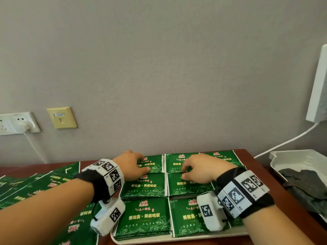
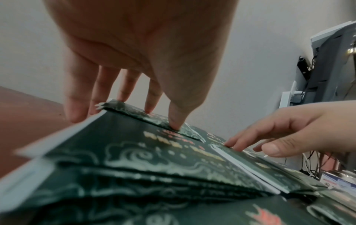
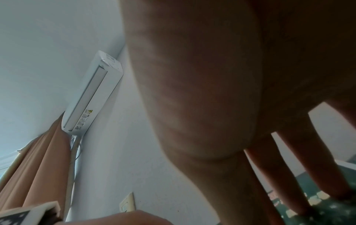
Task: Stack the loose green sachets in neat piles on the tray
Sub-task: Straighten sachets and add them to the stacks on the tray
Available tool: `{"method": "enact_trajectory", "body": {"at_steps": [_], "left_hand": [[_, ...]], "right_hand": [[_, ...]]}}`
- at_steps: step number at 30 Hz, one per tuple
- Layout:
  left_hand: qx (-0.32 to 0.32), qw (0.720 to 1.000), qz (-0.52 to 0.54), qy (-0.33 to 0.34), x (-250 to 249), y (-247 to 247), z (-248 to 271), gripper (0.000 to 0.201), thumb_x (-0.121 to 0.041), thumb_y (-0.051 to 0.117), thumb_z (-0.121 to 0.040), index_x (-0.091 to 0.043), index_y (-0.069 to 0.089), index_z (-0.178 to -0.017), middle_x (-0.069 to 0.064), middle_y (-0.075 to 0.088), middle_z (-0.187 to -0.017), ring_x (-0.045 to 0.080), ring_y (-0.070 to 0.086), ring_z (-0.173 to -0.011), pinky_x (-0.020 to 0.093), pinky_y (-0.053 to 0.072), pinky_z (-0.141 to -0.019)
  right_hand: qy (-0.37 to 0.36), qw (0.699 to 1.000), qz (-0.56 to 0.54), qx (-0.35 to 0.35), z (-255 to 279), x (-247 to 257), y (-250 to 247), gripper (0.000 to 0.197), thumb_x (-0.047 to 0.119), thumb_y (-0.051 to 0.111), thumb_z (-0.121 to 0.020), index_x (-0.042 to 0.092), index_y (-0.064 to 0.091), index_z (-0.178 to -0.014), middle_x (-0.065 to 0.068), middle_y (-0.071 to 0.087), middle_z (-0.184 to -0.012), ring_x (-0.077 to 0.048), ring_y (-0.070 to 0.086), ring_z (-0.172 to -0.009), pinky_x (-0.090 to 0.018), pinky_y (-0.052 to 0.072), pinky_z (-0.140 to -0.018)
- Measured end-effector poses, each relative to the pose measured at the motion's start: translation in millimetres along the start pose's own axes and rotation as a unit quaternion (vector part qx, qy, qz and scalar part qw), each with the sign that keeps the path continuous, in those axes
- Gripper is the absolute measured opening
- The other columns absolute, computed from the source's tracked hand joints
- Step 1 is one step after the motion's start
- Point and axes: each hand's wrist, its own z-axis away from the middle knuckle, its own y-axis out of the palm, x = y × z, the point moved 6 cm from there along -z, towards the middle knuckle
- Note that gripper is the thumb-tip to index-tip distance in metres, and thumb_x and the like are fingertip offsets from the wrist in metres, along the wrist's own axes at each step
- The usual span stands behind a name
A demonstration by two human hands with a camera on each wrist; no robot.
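Note:
Green sachets with yellow print lie in several piles in rows on a white tray (image 1: pixel 177 239). My left hand (image 1: pixel 141 165) rests on the back-left pile (image 1: pixel 155 163). In the left wrist view its fingers (image 2: pixel 152 105) reach straight down to the far edge of the top sachet (image 2: pixel 138 113), and the thumb presses the near edge. My right hand (image 1: pixel 184 172) touches the seam between the back pile (image 1: pixel 175 162) and the middle pile (image 1: pixel 191 187) with relaxed fingers (image 2: pixel 237 144). Loose sachets (image 1: pixel 26 190) are spread on the table at left.
The brown table (image 1: pixel 251 157) ends against a grey wall with sockets (image 1: pixel 16 123) and a plugged cable. A second white tray (image 1: pixel 300 155) holding dark packets stands at the right. My right wrist covers the tray's right-hand piles.

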Motion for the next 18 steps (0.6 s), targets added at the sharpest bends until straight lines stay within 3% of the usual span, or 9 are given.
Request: {"method": "enact_trajectory", "body": {"at_steps": [9,12,15,18], "left_hand": [[-0.006,1.0,-0.02,0.009,1.7,-6.1,10.8,0.073,-0.072,0.051,-0.087,-0.033,0.042,-0.148,0.004,0.044,-0.145,0.024,0.055,-0.125,0.041,0.049,-0.103],[-0.021,1.0,0.013,0.013,12.2,-16.0,28.7,0.069,-0.066,0.056,-0.088,-0.027,0.049,-0.145,0.007,0.053,-0.139,0.024,0.058,-0.121,0.039,0.049,-0.102],[-0.072,0.987,0.139,0.039,19.9,-27.9,62.2,0.037,-0.046,0.068,-0.089,-0.023,0.069,-0.118,0.001,0.071,-0.115,0.016,0.067,-0.106,0.034,0.052,-0.097],[-0.064,0.976,0.197,0.067,21.8,-29.9,112.4,0.009,-0.036,0.076,-0.085,-0.028,0.074,-0.087,-0.008,0.075,-0.085,0.002,0.067,-0.078,0.025,0.053,-0.077]], "right_hand": [[-0.014,0.999,0.017,-0.023,13.0,9.4,-9.2,0.043,0.038,0.058,-0.1,0.024,0.055,-0.141,-0.001,0.05,-0.148,-0.023,0.051,-0.13,-0.035,0.041,-0.104],[-0.05,0.998,0.015,-0.036,27.3,26.7,-12.8,0.04,0.039,0.06,-0.098,0.029,0.057,-0.137,0.001,0.052,-0.145,-0.019,0.055,-0.118,-0.033,0.045,-0.096],[-0.1,0.994,0.031,-0.036,46.5,54.3,-9.1,0.036,0.041,0.064,-0.095,0.031,0.063,-0.13,0.006,0.061,-0.131,-0.015,0.059,-0.114,-0.033,0.049,-0.096],[-0.143,0.989,0.026,-0.02,73.4,89.0,1.3,0.031,0.045,0.066,-0.092,0.032,0.067,-0.121,0.013,0.068,-0.112,-0.009,0.063,-0.102,-0.032,0.052,-0.091]]}}
